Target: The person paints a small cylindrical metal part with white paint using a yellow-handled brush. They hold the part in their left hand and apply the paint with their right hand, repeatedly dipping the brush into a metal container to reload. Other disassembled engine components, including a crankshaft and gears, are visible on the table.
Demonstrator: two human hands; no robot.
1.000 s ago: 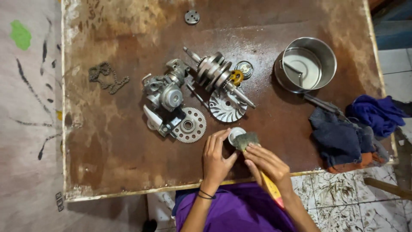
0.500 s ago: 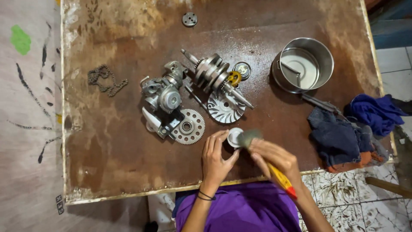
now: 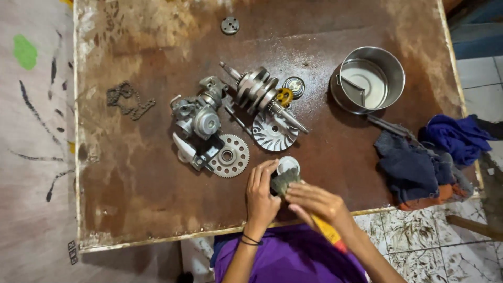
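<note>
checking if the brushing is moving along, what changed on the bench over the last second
The right hand has worked the brush slightly down and left, back over the small round metal part that the left hand steadies; the part has barely shifted. Both hands kept their grip. The crankshaft, sprocket gear, chain, steel pot and rags lie as before.

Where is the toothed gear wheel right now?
In the head view, the toothed gear wheel lies mid-table, just left of the finned disc and up-left of the left hand.
</note>
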